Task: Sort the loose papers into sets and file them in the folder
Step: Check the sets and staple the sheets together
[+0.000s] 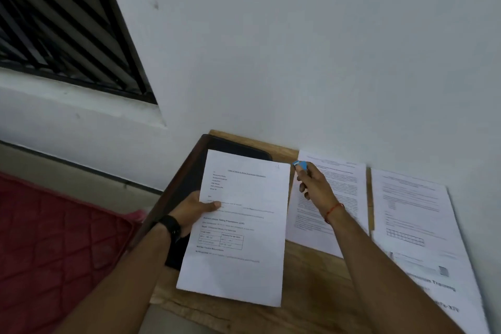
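Sheet (238,228) corner just beside blue clip (301,165)

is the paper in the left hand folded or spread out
Spread out: the paper shows its full printed face and all four corners, with no fold. The left hand grips its left edge.

Folder (240,145) far L on table (306,295), sheet (244,228) over it; mid set (343,192), rt set (414,214) alongside to R.

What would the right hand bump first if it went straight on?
Probably a corner of the held paper; if the right hand with its blue thing misses, the wall. Depth unclear.
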